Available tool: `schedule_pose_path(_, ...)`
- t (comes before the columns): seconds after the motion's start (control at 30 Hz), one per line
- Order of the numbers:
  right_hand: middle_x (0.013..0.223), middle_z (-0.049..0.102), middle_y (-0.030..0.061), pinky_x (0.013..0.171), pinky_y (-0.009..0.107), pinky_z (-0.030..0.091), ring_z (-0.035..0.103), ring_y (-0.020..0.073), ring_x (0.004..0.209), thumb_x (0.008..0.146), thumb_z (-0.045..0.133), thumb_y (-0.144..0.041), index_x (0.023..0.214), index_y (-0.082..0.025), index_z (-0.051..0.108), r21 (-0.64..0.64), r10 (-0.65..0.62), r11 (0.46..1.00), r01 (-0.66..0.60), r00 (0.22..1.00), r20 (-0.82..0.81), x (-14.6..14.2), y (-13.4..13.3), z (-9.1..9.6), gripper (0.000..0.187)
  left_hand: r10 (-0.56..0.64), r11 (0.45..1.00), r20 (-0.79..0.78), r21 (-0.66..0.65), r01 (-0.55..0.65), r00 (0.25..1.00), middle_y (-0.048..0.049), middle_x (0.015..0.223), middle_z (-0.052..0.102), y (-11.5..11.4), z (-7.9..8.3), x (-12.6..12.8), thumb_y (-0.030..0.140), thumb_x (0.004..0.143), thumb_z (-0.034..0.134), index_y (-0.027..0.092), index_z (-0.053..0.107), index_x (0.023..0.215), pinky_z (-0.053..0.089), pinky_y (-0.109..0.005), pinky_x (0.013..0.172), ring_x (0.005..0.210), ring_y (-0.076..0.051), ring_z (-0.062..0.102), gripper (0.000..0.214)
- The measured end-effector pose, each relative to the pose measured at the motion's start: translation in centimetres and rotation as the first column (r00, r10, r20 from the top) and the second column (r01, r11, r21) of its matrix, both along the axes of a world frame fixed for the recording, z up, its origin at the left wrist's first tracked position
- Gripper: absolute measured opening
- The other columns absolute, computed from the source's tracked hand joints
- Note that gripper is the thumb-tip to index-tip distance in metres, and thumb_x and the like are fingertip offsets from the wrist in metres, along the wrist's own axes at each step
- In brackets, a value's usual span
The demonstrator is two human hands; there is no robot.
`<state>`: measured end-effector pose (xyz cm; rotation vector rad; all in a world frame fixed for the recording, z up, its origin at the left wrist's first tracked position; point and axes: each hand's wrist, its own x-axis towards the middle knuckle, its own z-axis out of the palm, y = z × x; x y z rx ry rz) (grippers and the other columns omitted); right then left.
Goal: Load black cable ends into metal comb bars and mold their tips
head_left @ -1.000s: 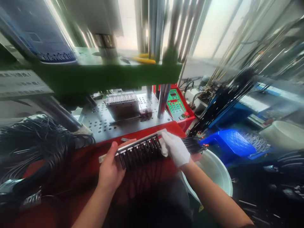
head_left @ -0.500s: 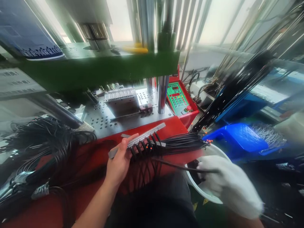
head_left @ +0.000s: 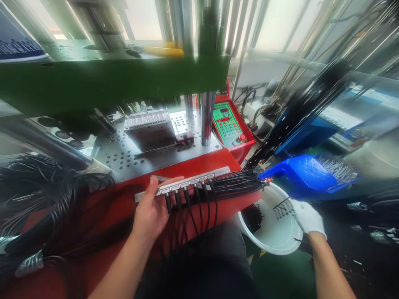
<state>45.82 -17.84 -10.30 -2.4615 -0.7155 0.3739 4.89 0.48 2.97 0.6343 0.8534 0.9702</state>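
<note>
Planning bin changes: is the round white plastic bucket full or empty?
Partly filled: the round white plastic bucket holds a heap of black pieces, leaving much inside bare.

White-gloved right hand (head_left: 308, 218), dark trousers (head_left: 232, 245)

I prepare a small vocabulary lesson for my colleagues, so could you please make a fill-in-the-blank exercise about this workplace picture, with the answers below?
1. The bare left hand holds a metal bar, from which several black ____ hang down.
2. The right hand wears a white ____.
3. Next to the right hand, a dark comb-shaped piece shows over the round white ____.
4. The green control panel sits in a housing coloured ____.

Missing words: cables; glove; bucket; red.
</note>
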Motion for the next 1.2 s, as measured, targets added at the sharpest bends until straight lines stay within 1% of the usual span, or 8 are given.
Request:
schedule_pose_path(0.17,0.069,0.069,0.0125,0.064,0.041,0.05,0.065,0.0282,0.064,0.071,0.058,-0.036,0.065,-0.021,0.065,-0.009,-0.043,0.999,0.042,0.986,-0.16,-1.8,2.4,0.5,0.018,-0.057,0.998,-0.018,0.02,0.057,0.998,-0.0164,0.081,0.074,0.2,0.4,-0.3,0.053,0.085,0.053,0.004,0.07,0.108,0.058,-0.036,0.067,0.077,-0.03,0.07,0.056)
schedule_pose_path(0.37,0.099,0.07,0.007,0.08,0.031,0.051,0.066,0.0199,0.086,0.084,0.053,-0.044,0.098,-0.022,0.07,0.352,0.2,0.926,-0.133,0.967,-0.161,-8.7,6.7,10.1,0.031,-0.151,0.987,-0.1,0.033,0.155,0.983,-0.015,0.074,0.073,0.1,0.9,0.3,0.054,0.085,0.05,0.005,0.072,0.104,0.057,-0.034,0.06,0.073,-0.03,0.07,0.057)
schedule_pose_path(0.47,0.101,0.069,0.0048,0.083,0.032,0.05,0.064,0.0201,0.088,0.085,0.056,-0.042,0.106,-0.023,0.068,0.398,0.634,0.746,-0.533,0.751,-0.184,-13.7,9.4,14.3,0.031,-0.211,0.976,-0.14,0.019,0.215,0.967,-0.0135,0.07,0.073,0.0,1.6,1.5,0.054,0.085,0.049,0.007,0.073,0.1,0.055,-0.033,0.056,0.071,-0.03,0.07,0.055)
schedule_pose_path(0.53,0.09,0.069,0.0025,0.067,0.028,0.051,0.063,0.0174,0.074,0.087,0.053,-0.045,0.104,-0.024,0.069,0.398,0.836,0.546,-0.737,0.449,-0.315,-16.8,10.8,15.5,0.031,-0.24,0.97,-0.164,0.004,0.244,0.957,-0.0129,0.069,0.073,0.1,2.0,2.0,0.055,0.085,0.049,0.007,0.073,0.099,0.054,-0.031,0.054,0.069,-0.029,0.07,0.056)
schedule_pose_path(0.63,0.059,0.057,-0.0018,0.04,0.021,0.038,0.051,0.0115,0.046,0.09,0.042,-0.055,0.084,-0.02,0.068,0.432,0.822,0.464,-0.773,0.193,-0.536,-20.2,12.0,15.1,0.044,-0.206,0.977,-0.227,0.007,0.213,0.952,-0.0128,0.075,0.073,0.0,2.0,1.4,0.057,0.083,0.052,0.008,0.071,0.101,0.051,-0.028,0.052,0.071,-0.027,0.069,0.056)
schedule_pose_path(0.93,0.05,0.05,-0.0031,0.034,0.02,0.03,0.042,0.0093,0.037,0.087,0.044,-0.06,0.077,-0.018,0.06,0.534,0.642,0.759,-0.374,0.565,-0.518,-24.0,14.5,12.8,0.045,-0.384,0.905,-0.419,0.006,0.425,0.823,-0.0113,0.075,0.07,-5.8,0.1,-1.1,0.05,0.092,0.044,0.01,0.059,0.102,0.049,-0.03,0.06,0.062,-0.02,0.065,0.044)
schedule_pose_path(1.1,0.061,0.057,-0.0004,0.045,0.023,0.04,0.049,0.0112,0.047,0.092,0.038,-0.055,0.08,-0.02,0.058,0.627,0.647,0.71,-0.321,0.65,-0.4,-26.2,14.7,12.2,0.042,-0.278,0.921,-0.36,0.164,0.354,0.891,-0.0028,0.067,0.06,-6.1,-0.9,-0.3,0.044,0.093,0.045,0.012,0.058,0.106,0.047,-0.027,0.063,0.064,-0.016,0.058,0.037)
schedule_pose_path(1.2,0.067,0.057,0.0014,0.057,0.027,0.044,0.051,0.0142,0.057,0.095,0.033,-0.052,0.078,-0.021,0.055,0.665,0.685,0.647,-0.374,0.668,-0.291,-27.1,14.5,11.5,0.042,-0.267,0.949,-0.265,0.097,0.301,0.927,0.005,0.055,0.041,-6.0,-1.5,-0.3,0.046,0.091,0.047,0.013,0.059,0.1,0.031,-0.021,0.043,0.044,-0.008,0.036,0.036)
